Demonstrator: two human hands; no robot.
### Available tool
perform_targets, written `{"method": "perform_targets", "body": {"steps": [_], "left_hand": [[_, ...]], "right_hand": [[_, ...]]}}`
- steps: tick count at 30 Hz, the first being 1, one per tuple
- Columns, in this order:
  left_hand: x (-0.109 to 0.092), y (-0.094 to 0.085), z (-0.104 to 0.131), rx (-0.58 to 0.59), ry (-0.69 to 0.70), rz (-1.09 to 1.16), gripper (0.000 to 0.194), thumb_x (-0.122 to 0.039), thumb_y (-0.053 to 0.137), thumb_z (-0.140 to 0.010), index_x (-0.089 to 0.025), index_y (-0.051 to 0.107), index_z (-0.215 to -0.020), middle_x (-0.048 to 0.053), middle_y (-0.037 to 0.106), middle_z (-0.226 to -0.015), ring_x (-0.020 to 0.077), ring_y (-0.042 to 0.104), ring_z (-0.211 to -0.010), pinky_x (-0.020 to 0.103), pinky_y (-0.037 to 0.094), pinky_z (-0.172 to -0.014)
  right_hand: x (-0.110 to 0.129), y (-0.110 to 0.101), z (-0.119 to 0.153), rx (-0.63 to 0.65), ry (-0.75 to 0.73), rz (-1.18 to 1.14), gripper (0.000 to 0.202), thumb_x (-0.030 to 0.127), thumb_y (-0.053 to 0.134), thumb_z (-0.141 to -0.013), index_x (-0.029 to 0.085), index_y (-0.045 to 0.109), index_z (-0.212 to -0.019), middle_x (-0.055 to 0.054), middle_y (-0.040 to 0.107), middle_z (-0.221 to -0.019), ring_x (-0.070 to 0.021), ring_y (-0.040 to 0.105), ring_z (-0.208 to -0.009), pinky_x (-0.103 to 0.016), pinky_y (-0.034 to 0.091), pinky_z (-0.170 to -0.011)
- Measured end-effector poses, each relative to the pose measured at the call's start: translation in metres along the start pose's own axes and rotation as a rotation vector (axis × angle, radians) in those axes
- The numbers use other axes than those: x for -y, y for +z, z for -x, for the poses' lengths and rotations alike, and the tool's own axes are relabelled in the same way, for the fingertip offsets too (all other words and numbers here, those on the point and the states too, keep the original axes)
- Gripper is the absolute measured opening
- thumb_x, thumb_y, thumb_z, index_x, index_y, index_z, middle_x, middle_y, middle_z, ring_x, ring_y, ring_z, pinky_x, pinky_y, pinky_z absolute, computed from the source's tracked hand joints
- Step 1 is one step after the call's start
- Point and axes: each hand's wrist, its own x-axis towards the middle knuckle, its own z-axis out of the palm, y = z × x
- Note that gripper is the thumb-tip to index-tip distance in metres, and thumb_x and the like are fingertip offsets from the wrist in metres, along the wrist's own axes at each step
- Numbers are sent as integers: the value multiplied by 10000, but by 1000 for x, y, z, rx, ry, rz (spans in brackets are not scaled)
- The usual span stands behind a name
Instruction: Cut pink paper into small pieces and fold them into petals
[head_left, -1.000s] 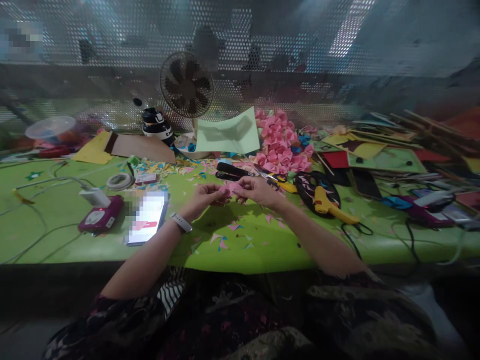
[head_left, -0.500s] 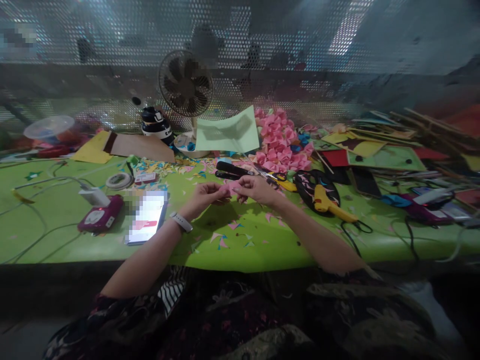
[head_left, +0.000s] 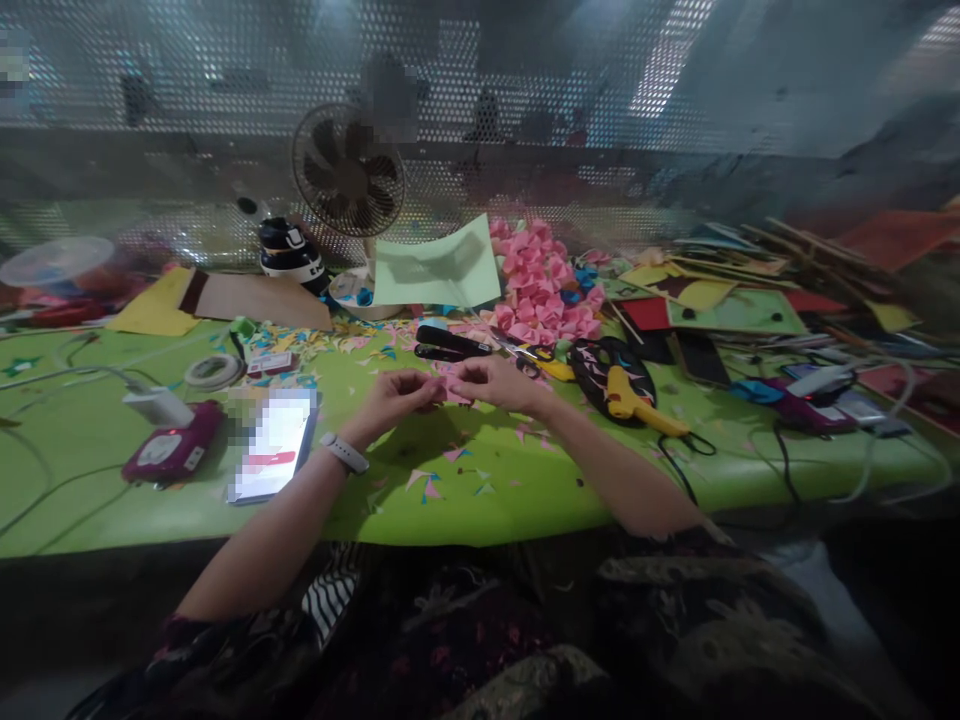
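Note:
A small piece of pink paper (head_left: 453,384) is pinched between my two hands above the green table (head_left: 517,505). My left hand (head_left: 400,394) grips its left side with thumb and fingers. On its right, my right hand (head_left: 499,385) is closed on the same piece; the fingers partly cover its shape. Just beyond the hands lies a black stapler (head_left: 450,340). Scissors with yellow handles (head_left: 553,367) rest to its right. Behind them rises a heap of folded pink paper pieces (head_left: 544,280). Pink and blue paper scraps (head_left: 426,483) are scattered below my hands.
A yellow glue gun (head_left: 630,402) lies on a dark round plate (head_left: 591,375), its cord trailing right. At left are a lit phone (head_left: 277,445), a purple power strip (head_left: 176,443) and a tape roll (head_left: 214,371). A fan (head_left: 349,172) stands behind a pale green sheet (head_left: 439,265).
The view has turned slightly to the right, so things appear shifted left. Both hands still hold the pink paper, with the fingers slightly shifted around it.

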Motion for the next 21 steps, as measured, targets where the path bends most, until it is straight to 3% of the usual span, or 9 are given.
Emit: {"method": "perform_targets", "body": {"steps": [11, 21], "left_hand": [[2, -11, -4, 60, -125, 24, 465, -514, 888, -619, -148, 747, -869, 80, 773, -815, 149, 700, -663, 250, 566, -613], [3, -10, -3, 102, -149, 101, 414, -468, 888, -648, -142, 760, -870, 82, 774, -823, 153, 723, -713, 277, 598, -723]], "right_hand": [[0, -6, 0, 66, 68, -142, 331, 451, 767, -761, 151, 625, -749, 31, 572, -654, -88, 516, -608, -237, 441, -585], [-1, -7, 2, 62, 111, -166, 316, 428, 773, -777, 126, 700, -829, 9, 632, -721, -87, 539, -637, -238, 462, -612]]}}
